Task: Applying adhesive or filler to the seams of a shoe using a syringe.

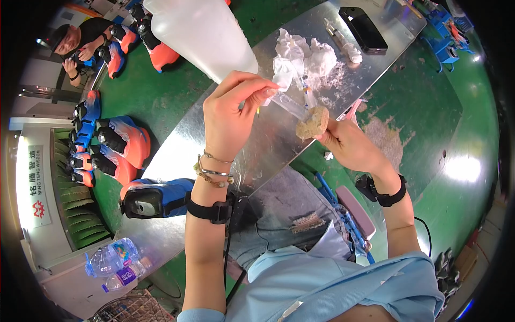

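My left hand [233, 110] is raised over the metal table, thumb and forefinger pinched together. What they hold, if anything, is too small to make out. Between both hands lies a clear plastic strip or tube [289, 105], its near end close to those fingertips. In my right hand [354, 147], thumb and fingers grip a rough tan lump [313, 123] at the table's right edge. Just beyond the lump is a small clear tube-like thing [309, 96]. Crumpled white tissue [289, 48] and a loose white fluffy heap [322, 58] lie farther back.
A black phone [363, 29] and a slim syringe-like tube [343, 42] rest at the far right of the table [182, 123]. A large white plastic piece [206, 37] stands at its far left. Blue-and-orange shoe-shaped things [126, 142] line the left; plastic bottles [112, 257] sit lower left. Another person [80, 43] is upper left.
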Demonstrator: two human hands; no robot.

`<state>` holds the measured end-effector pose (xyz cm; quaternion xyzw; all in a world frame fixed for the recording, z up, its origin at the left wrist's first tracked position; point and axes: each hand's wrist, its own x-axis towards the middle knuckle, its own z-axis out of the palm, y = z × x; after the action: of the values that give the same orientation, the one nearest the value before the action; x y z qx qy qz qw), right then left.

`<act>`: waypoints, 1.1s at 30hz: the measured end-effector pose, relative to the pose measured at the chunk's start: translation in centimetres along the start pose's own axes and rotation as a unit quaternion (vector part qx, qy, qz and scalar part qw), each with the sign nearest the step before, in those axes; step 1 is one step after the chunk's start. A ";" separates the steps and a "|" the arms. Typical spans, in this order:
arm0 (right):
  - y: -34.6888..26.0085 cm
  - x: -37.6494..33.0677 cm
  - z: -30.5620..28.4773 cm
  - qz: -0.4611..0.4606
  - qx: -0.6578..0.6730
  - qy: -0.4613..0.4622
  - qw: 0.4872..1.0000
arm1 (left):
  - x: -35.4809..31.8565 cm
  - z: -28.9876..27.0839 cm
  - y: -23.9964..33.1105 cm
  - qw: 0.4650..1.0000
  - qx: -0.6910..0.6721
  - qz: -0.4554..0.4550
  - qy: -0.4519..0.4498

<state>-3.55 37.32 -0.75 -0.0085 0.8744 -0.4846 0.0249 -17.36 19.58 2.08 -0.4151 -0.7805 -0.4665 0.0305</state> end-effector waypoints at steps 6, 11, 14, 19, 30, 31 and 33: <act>0.0 0.3 -0.2 0.015 0.023 0.003 1.000 | 0.5 0.4 0.1 0.989 0.121 0.076 0.027; 0.2 0.2 0.4 -0.001 -0.001 0.052 0.999 | 1.1 0.4 -0.2 0.980 0.165 0.106 -0.009; -0.7 -0.1 0.5 0.030 -0.003 0.075 0.997 | 1.4 0.4 -0.4 0.978 0.186 0.099 0.009; -2.4 -3.3 -0.2 0.120 -0.029 0.033 0.992 | 0.0 -2.2 -0.4 0.969 0.230 -0.037 0.079; -5.5 -7.2 4.3 -0.071 0.119 0.007 0.990 | -7.7 -5.4 8.0 0.970 -0.193 -0.137 0.064; -6.2 -7.4 4.9 -0.050 0.136 -0.008 0.989 | -8.6 -5.8 8.3 0.954 -0.272 -0.128 0.015; -6.8 -7.5 6.3 -0.055 0.142 -0.010 0.988 | -9.9 -6.7 9.1 0.944 -0.287 -0.160 0.031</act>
<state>4.16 28.63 1.95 -0.0573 0.7944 -0.6046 0.0079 -7.02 10.38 7.90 -0.2611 -0.6685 -0.6819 -0.1409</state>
